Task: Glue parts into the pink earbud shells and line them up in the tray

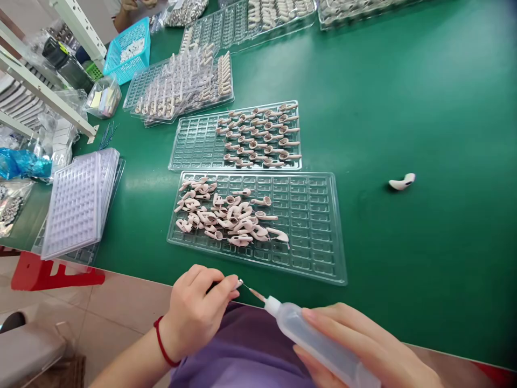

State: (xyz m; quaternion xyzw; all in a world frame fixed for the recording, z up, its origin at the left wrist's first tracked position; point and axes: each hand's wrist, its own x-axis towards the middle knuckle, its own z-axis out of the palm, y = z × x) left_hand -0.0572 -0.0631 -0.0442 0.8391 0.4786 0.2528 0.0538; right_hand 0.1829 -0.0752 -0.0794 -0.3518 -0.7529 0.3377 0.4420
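Near the table's front edge, my left hand (202, 302) pinches a small white earbud shell (238, 283), mostly hidden by the fingers. My right hand (359, 334) is wrapped round a translucent squeeze bottle (311, 328) with a thin needle tip. That tip points left at the end of the shell; whether they touch I cannot tell. Just beyond the hands lies a clear tray (315, 226) with a loose heap of white earbud shells (230, 215) on its left half. One single earbud shell (403, 182) lies apart on the green table to the right.
Behind is another clear tray (194, 143) with shells in rows. Stacked trays (173, 86), a blue basket (128, 48) and a small clear box (103, 97) stand farther back. White trays (75, 205) are piled at left, beside a metal rack (48, 91). Another person's hand (129, 5) shows at the top.
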